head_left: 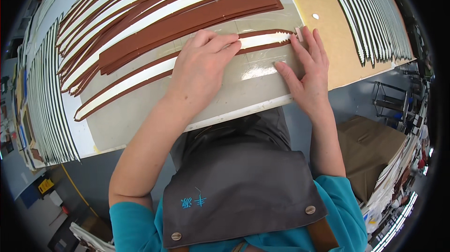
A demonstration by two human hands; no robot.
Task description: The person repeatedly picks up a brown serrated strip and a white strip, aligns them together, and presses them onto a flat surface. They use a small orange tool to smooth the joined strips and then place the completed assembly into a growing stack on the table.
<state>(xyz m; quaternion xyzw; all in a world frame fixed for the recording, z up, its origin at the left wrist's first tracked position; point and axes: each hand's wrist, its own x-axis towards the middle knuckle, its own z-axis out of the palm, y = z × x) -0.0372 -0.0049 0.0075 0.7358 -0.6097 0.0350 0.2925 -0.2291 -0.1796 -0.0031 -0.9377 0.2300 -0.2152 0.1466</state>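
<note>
A long brown leather-like strip [126, 83] with a white middle band lies across the grey work mat. Its right end is notched and pointed. My left hand [201, 64] rests over the strip near its middle, with thumb and forefinger pinched together at its brown edge. My right hand [309, 71] is at the pointed end, fingers stretched and thumb apart on the mat. The forefinger touches the tip of the strip. Next to those fingertips is a small pale flat piece [299, 34], partly hidden.
Plain brown strips [187, 29] lie stacked beyond my hands. Behind them is a pile of brown-and-white strips [154, 3]. Dark-edged white strips lie in rows at the left [51, 97] and right [370, 17]. A small white bit [315, 16] sits on the tan board [342, 60].
</note>
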